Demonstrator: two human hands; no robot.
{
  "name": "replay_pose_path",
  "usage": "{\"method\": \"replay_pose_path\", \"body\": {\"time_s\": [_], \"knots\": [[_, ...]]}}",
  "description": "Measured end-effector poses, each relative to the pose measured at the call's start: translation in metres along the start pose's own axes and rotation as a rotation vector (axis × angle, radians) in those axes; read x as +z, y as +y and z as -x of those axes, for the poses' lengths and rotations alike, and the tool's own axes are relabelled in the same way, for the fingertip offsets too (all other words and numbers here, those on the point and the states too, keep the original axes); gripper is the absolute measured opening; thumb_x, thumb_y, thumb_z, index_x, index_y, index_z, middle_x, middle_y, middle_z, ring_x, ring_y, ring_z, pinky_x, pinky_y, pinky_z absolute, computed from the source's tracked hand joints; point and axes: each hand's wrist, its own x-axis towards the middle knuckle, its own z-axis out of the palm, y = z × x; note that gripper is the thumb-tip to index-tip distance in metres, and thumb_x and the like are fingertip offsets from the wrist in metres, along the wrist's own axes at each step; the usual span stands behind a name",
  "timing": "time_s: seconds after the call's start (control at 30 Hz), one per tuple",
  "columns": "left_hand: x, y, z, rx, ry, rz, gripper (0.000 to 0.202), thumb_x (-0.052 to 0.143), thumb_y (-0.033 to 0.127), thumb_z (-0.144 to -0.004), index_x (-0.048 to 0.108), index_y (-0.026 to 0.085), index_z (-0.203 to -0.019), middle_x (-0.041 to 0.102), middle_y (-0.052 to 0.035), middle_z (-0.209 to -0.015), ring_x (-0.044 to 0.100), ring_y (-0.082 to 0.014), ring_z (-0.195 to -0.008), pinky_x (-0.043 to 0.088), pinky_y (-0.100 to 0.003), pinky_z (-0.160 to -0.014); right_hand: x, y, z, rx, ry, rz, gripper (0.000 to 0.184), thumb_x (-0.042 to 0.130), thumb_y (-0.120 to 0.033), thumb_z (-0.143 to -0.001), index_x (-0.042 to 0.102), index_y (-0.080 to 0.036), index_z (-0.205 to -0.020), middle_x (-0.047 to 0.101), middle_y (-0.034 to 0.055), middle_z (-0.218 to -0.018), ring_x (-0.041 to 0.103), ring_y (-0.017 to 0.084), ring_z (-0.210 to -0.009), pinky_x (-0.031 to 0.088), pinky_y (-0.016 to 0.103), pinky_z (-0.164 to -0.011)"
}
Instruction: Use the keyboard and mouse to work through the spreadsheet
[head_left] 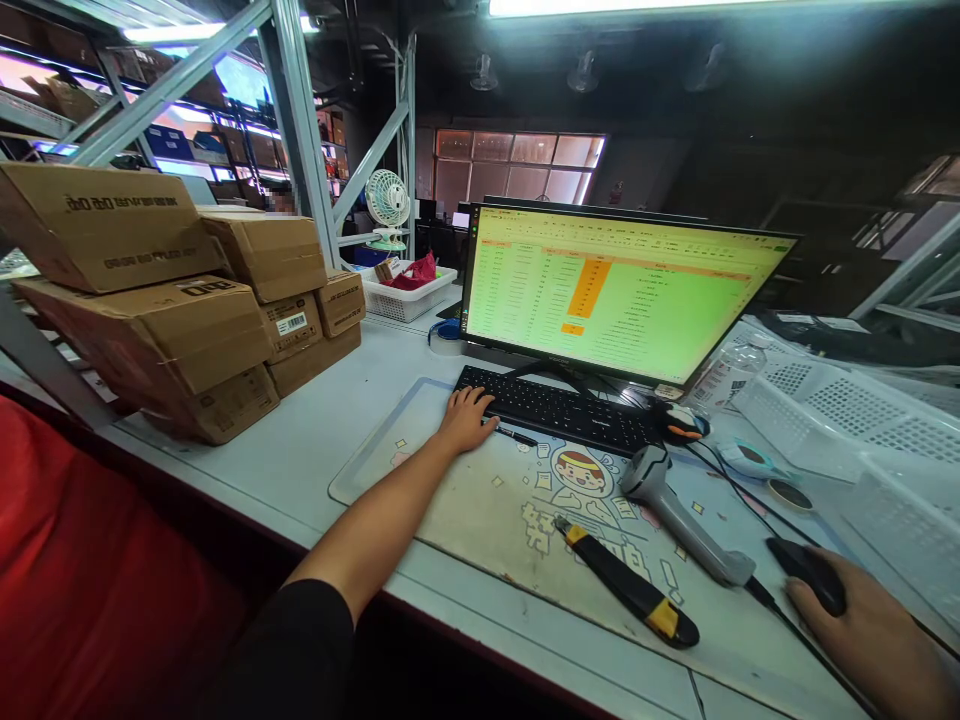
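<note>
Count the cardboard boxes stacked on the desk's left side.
6 visible: two large ones stacked at the far left, one beneath, one on top, two small ones. Others may be hidden behind.

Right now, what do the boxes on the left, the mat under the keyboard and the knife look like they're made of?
The boxes: brown corrugated cardboard, matte, with printed text and a stuck-on label. The desk mat: probably soft rubber or fabric, a flat printed cartoon surface with grubby, worn patches. The utility knife: apparently black and yellow plastic, slightly glossy, lying between the left hand and right hand.
</note>
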Motion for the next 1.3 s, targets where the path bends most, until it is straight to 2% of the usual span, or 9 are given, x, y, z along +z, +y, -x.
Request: {"method": "replay_pose_path", "body": {"time_s": [0.1, 0.27, 0.37, 0.47, 0.67, 0.8, 1.03, 1.17, 1.3], "knots": [[0.001, -0.001, 0.0, 0.006, 0.006, 0.001, 0.053, 0.054, 0.042, -0.102, 0.055, 0.022, -0.151, 0.044, -0.0092, -0.165, 0.033, -0.0327, -0.155, 0.022, -0.052, -0.131, 0.001, -0.001, 0.0, -0.049, 0.035, -0.003, 0.085, 0.027, -0.067, -0.085, 0.054, -0.008, -0.14, 0.059, 0.0274, -0.143, 0.058, 0.047, -0.132, 0.047, 0.06, -0.113], [0.002, -0.002, -0.001, 0.005, 0.008, -0.003, 0.053, 0.055, 0.043, -0.102, 0.056, 0.023, -0.151, 0.043, -0.0089, -0.165, 0.033, -0.0324, -0.155, 0.022, -0.052, -0.131, 0.003, 0.004, -0.001, -0.047, 0.055, -0.024, 0.078, 0.033, -0.067, -0.083, 0.057, -0.012, -0.134, 0.065, 0.0269, -0.132, 0.064, 0.046, -0.123, 0.052, 0.06, -0.106], [0.002, -0.002, -0.001, 0.005, 0.01, 0.001, 0.053, 0.056, 0.042, -0.102, 0.056, 0.023, -0.151, 0.044, -0.0089, -0.165, 0.033, -0.0325, -0.155, 0.022, -0.051, -0.131, 0.003, 0.006, -0.002, -0.068, 0.057, -0.006, 0.081, 0.03, -0.066, -0.084, 0.056, -0.011, -0.137, 0.062, 0.0278, -0.137, 0.061, 0.048, -0.127, 0.049, 0.063, -0.108], [0.003, -0.002, -0.001, 0.008, 0.019, -0.002, 0.052, 0.056, 0.042, -0.102, 0.056, 0.023, -0.15, 0.045, -0.009, -0.164, 0.034, -0.0327, -0.154, 0.023, -0.052, -0.13, 0.005, 0.009, -0.004, -0.022, 0.027, -0.026, 0.084, 0.033, -0.067, -0.084, 0.052, -0.01, -0.142, 0.061, 0.0286, -0.136, 0.06, 0.048, -0.129, 0.05, 0.062, -0.108], [0.003, -0.003, -0.001, 0.014, 0.026, 0.013, 0.052, 0.057, 0.041, -0.101, 0.057, 0.022, -0.15, 0.045, -0.0108, -0.164, 0.035, -0.0339, -0.154, 0.024, -0.052, -0.13, 0.009, 0.013, -0.005, -0.065, 0.075, -0.058, 0.075, 0.037, -0.066, -0.082, 0.055, -0.017, -0.137, 0.061, 0.0253, -0.138, 0.058, 0.049, -0.132, 0.047, 0.064, -0.111], [0.002, -0.002, -0.001, 0.009, 0.013, 0.02, 0.053, 0.056, 0.041, -0.101, 0.057, 0.022, -0.15, 0.044, -0.0108, -0.164, 0.033, -0.0341, -0.155, 0.023, -0.053, -0.131, 0.005, 0.009, -0.003, -0.029, 0.056, -0.069, 0.078, 0.04, -0.066, -0.08, 0.056, -0.013, -0.134, 0.063, 0.0279, -0.132, 0.061, 0.048, -0.127, 0.05, 0.062, -0.108], [0.002, -0.002, -0.001, 0.007, 0.006, 0.0, 0.053, 0.055, 0.043, -0.102, 0.055, 0.023, -0.151, 0.043, -0.009, -0.166, 0.033, -0.0326, -0.155, 0.022, -0.052, -0.131, 0.004, 0.005, -0.001, -0.069, 0.074, -0.056, 0.077, 0.034, -0.067, -0.082, 0.055, -0.013, -0.133, 0.061, 0.027, -0.139, 0.059, 0.048, -0.131, 0.046, 0.061, -0.115], [0.0, -0.002, 0.0, 0.004, -0.004, 0.003, 0.053, 0.054, 0.044, -0.102, 0.055, 0.023, -0.152, 0.043, -0.009, -0.166, 0.032, -0.0324, -0.156, 0.022, -0.051, -0.131, 0.005, 0.007, -0.003, -0.08, 0.079, -0.051, 0.07, 0.037, -0.065, -0.082, 0.056, -0.017, -0.13, 0.064, 0.0244, -0.134, 0.061, 0.047, -0.127, 0.049, 0.06, -0.111], [-0.001, -0.001, 0.0, 0.002, -0.007, 0.004, 0.054, 0.054, 0.043, -0.102, 0.055, 0.022, -0.152, 0.042, -0.0094, -0.166, 0.032, -0.0328, -0.156, 0.022, -0.051, -0.131, 0.006, 0.008, -0.004, -0.01, 0.039, -0.027, 0.076, 0.035, -0.066, -0.083, 0.056, -0.012, -0.132, 0.065, 0.0271, -0.128, 0.062, 0.047, -0.124, 0.053, 0.058, -0.104]]}}
